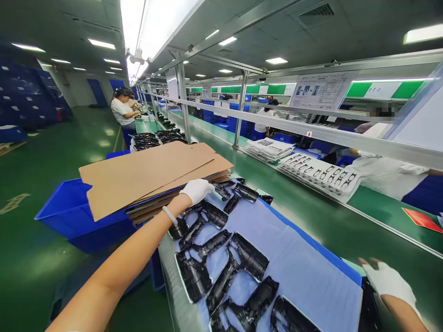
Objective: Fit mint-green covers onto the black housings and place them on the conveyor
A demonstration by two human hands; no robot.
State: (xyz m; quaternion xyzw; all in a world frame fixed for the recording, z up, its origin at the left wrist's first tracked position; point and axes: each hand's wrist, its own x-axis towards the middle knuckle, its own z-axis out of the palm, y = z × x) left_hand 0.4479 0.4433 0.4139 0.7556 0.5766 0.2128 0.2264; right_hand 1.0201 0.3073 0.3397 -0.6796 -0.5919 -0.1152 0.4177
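Note:
My left hand [197, 190], in a white glove, reaches to the far end of a blue sheet [273, 240]. It is beside the cardboard stack [155, 170] and close to a black plastic housing half [223, 188]; its fingers point away and are mostly hidden, so I cannot tell whether it grips anything. Several black gun-shaped housing halves [238, 263] lie in rows along the sheet's left part. At the lower right, my right hand [392, 283], also white-gloved with bare fingertips, hovers by the sheet's right edge with fingers apart. Dark parts [369, 304] show partly beneath the sheet there.
A blue bin [65, 207] stands left of the bench, partly under the cardboard. Behind a metal rail [311, 131] lie white trays of black parts [318, 173]. A red card [422, 219] lies at right. Co-workers [122, 108] stand further along the line and across it.

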